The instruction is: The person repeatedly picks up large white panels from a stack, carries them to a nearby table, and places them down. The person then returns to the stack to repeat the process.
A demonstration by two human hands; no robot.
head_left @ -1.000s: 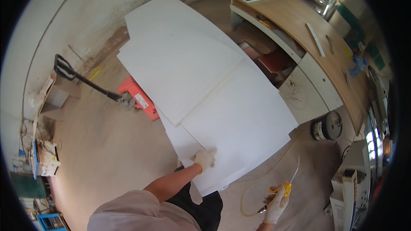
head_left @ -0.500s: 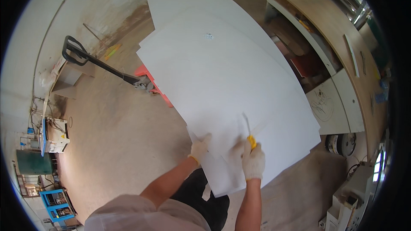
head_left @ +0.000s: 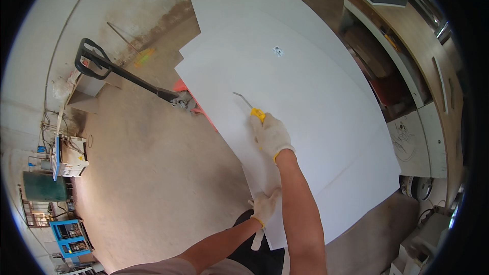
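Observation:
A stack of large white sheets point(head_left: 316, 122) lies before me, a small printed label point(head_left: 277, 51) on its top. My right hand point(head_left: 272, 135), in a cream knit glove, is closed round the yellow handle of a hand tool point(head_left: 258, 115). Its thin metal shaft, bent at the tip, points far left over the sheet. Whether that tip touches the surface, I cannot tell. My left hand point(head_left: 265, 209), gloved too, is closed on the near left edge of the top sheet, thumb uppermost. Below its wrist hangs a pale strip point(head_left: 258, 240) that I cannot make out.
A red pallet truck point(head_left: 182, 85) with a black handle point(head_left: 94, 63) stands left of the stack, partly under it. On the right is a wooden workbench point(head_left: 430, 46) with open shelves. A blue-framed machine point(head_left: 71, 239) stands at lower left.
My right hand has moved the yellow-handled tool far left across the sheet, toward its left edge. My left hand has slid nearer to me along that edge. The whole view has shifted slightly.

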